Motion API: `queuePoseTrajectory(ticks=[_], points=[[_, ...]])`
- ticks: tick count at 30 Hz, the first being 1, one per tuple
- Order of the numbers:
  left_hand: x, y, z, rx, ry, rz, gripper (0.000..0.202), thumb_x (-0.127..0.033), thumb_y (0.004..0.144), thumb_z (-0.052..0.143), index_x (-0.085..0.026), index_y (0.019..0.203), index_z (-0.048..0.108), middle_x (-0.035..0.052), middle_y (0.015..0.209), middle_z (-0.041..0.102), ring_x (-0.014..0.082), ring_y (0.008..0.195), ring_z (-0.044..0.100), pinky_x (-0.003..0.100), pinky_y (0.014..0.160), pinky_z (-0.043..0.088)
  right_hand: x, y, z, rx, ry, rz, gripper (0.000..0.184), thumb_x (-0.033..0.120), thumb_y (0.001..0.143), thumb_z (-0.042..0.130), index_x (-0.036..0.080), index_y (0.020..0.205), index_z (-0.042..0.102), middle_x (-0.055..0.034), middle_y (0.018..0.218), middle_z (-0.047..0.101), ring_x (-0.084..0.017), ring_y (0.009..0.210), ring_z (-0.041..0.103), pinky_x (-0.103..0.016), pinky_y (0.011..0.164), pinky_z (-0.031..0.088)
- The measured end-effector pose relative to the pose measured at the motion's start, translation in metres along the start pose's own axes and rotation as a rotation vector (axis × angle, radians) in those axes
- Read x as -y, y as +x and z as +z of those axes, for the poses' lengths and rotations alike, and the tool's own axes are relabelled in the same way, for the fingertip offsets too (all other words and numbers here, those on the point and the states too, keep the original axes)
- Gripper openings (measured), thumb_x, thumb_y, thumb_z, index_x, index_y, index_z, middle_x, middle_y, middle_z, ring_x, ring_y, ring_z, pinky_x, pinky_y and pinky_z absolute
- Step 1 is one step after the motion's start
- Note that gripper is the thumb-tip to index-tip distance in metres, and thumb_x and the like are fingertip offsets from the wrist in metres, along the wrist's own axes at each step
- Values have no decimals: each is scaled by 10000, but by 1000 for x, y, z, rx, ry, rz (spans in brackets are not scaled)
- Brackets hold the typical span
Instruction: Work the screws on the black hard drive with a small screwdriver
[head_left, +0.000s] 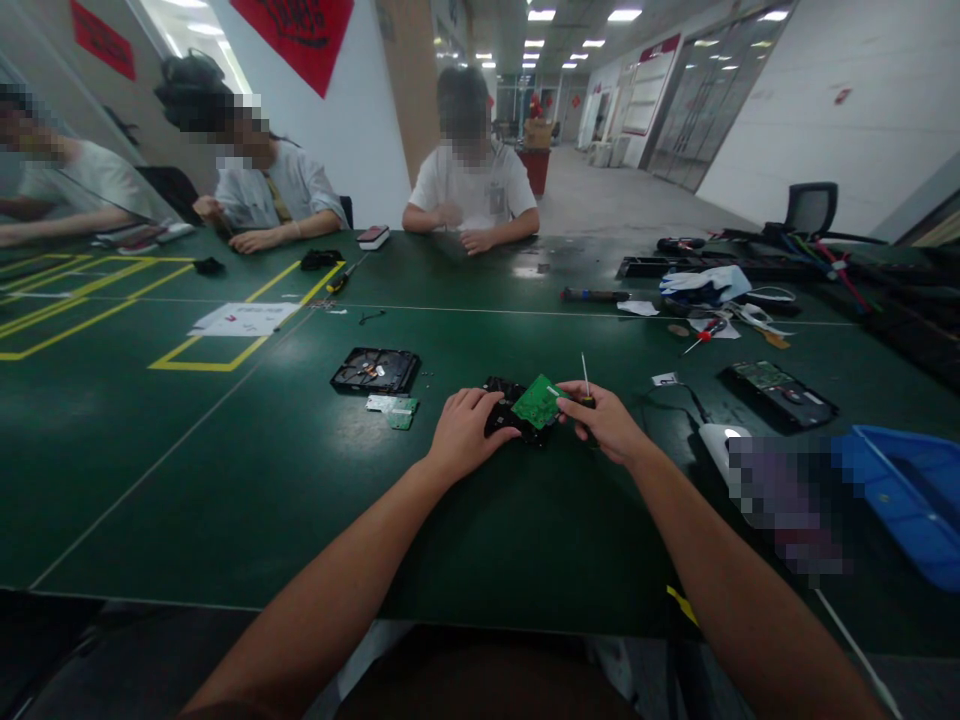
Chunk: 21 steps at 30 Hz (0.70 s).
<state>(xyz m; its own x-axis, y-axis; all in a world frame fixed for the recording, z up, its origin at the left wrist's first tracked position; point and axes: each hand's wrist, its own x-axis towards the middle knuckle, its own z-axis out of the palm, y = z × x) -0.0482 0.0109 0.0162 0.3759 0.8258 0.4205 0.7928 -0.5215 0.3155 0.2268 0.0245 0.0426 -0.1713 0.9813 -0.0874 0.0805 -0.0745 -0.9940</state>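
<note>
My left hand [463, 428] is closed around the left side of a black hard drive [508, 411] on the green table. Its fingers lie along the far edge and its thumb along the near one. Between thumb and fingers, my right hand [606, 424] pinches a green circuit board [535, 403], tilted over the drive's right part. A screwdriver [588, 401] is also tucked in that hand, its shaft pointing up and away from me. To the left lie another hard drive [375, 370] and a loose circuit board [400, 412], with a few tiny screws close by.
At right are a third hard drive [780, 393], a blue plastic bin [907, 495] and a white device with a cable [721, 450]. Farther back lie a red-handled screwdriver [706, 334], gloves [705, 285] and a yellow-black screwdriver [341, 279]. Several people sit across the table.
</note>
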Motion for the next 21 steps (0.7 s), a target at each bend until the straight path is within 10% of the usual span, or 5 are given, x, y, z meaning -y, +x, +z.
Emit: queuePoseTrajectory(ticks=[7, 21], points=[[-1, 0, 3, 54, -109, 118, 531, -467, 928, 793, -226, 1374, 637, 119, 1340, 659, 327, 1289, 598, 522, 1114, 497, -14, 5, 4, 11, -65, 91, 464, 410, 872, 796, 196, 1256, 648, -4, 771, 685, -80, 491, 479, -209, 416, 321], [5, 1, 6, 39, -134, 137, 365, -337, 949, 775, -216, 1282, 690, 116, 1310, 680, 314, 1267, 616, 526, 1082, 543, -29, 14, 7, -109, -117, 32, 338, 294, 870, 773, 227, 1197, 723, -86, 1071, 728, -137, 698, 648, -207, 435, 430]])
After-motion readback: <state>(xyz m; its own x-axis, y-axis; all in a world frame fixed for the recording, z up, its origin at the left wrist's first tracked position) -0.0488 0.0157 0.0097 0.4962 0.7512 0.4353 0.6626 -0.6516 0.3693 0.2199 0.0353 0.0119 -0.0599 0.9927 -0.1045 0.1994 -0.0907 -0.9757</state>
